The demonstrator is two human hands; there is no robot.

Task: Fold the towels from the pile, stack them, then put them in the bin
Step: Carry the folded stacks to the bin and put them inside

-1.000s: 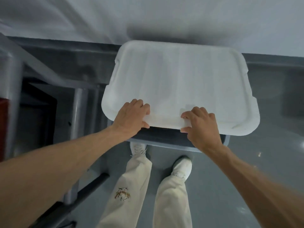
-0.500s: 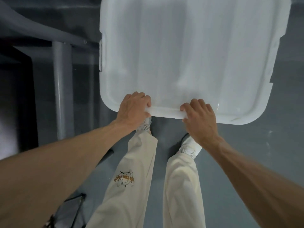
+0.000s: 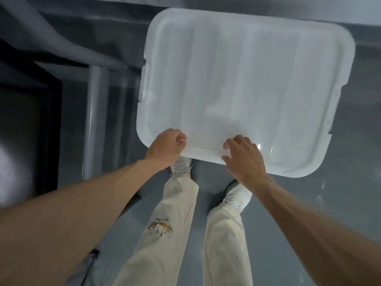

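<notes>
Both left grip [image 3: 166, 148], right grip [image 3: 244, 161] clasp lid [image 3: 247, 79] nearside.

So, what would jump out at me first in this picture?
A big white lid fills the upper middle, held up above the grey floor. The left hand and the right hand grip its near edge side by side. Below them, cream trousers and white shoes stand on that floor.
</notes>
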